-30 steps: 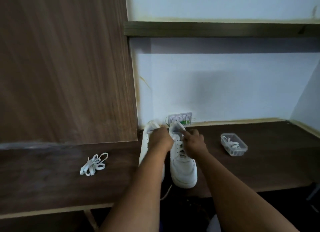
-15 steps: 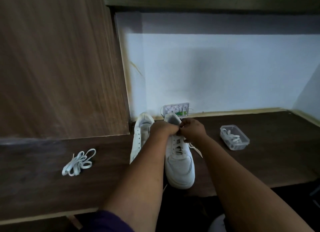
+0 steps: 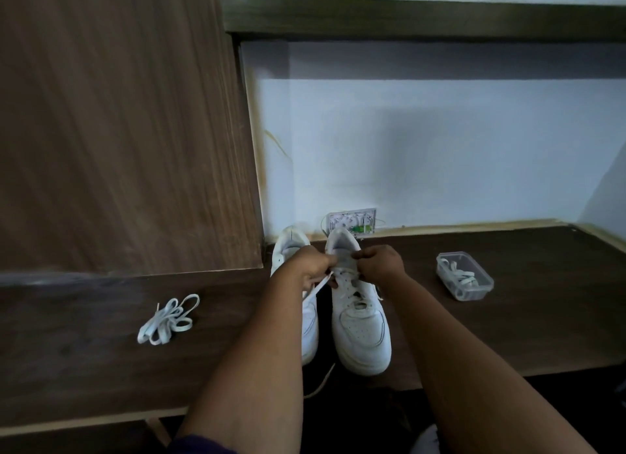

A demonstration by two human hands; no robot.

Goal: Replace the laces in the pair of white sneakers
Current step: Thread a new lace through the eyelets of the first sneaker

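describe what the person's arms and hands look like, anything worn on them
Both forearms are bare from the elbow down. The left hand and the right hand show no gloves, and no rings, watch or bracelet can be made out. A dark purple sleeve edge shows at the bottom of the left arm.

We see our two forearms bare from the lower edge of the frame up to the wrists, with no watch, ring or band showing on our left hand [image 3: 310, 267] or our right hand [image 3: 381, 265]. At the bottom edge, left of centre, a sliver of dark purple sleeve [image 3: 203, 446] covers our upper left arm.
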